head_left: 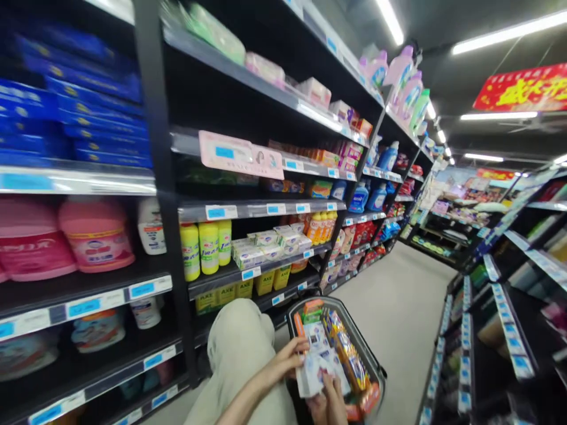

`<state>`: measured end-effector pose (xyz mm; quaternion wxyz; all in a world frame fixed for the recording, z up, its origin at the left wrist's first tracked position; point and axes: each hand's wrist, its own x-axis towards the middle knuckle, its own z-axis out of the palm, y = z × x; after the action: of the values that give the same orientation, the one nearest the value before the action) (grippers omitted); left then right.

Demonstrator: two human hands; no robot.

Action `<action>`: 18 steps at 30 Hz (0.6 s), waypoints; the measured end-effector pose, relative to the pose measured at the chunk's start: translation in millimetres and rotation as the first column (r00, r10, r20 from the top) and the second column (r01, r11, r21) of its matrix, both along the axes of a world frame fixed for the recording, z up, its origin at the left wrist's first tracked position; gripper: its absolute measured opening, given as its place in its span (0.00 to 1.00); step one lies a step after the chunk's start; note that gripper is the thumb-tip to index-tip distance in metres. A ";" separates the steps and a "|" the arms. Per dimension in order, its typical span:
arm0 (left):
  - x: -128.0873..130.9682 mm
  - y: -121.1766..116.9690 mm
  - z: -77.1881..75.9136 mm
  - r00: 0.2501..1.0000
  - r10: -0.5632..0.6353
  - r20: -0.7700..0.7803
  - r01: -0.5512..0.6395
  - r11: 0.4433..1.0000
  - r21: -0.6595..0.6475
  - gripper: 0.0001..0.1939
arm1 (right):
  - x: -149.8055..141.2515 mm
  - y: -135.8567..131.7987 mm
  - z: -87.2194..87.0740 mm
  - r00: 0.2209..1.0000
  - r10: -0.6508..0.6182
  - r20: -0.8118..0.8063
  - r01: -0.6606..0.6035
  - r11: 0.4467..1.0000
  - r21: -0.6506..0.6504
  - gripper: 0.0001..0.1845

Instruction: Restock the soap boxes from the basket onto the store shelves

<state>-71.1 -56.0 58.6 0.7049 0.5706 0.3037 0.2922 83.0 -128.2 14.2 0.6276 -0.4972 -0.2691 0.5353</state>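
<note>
A white printed box is between my hands, over a dark shopping basket. My left hand is closed on its upper left side, with the thumb and fingers along the edge. At its lower right, my right hand grips the same box with bent fingers. More white packaging lies just beyond, inside the basket. A long blue-and-yellow packet runs down the basket's right side. An orange-and-green pack sits at the far end, and orange items show at the near end.
My bent knee is left of the basket. Shelves on the left carry small white boxes, yellow bottles and pink jugs. A grey aisle floor leads between them and the right-hand shelves.
</note>
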 end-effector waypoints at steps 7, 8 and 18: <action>8.0 -6.3 4.0 0.883 0.019 -0.469 0.041 0.992 0.117 0.33 | -9.0 -19.4 -24.2 0.986 -0.048 0.157 0.079 0.977 -0.200 0.44; 9.6 -5.4 3.5 0.847 0.003 -0.532 0.065 0.992 0.109 0.31 | -5.5 -22.5 -29.9 0.955 -0.039 0.294 0.100 0.976 -0.194 0.41; 87.3 28.0 53.7 0.398 -0.110 -0.911 0.434 0.897 0.081 0.24 | 38.2 -7.3 -115.4 0.878 0.127 0.462 -0.037 0.980 -0.198 0.50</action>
<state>16.2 -28.1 112.3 0.3801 0.7810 0.4787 -0.1280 121.2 -135.4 -101.2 0.4715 -0.6561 -0.3842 0.4468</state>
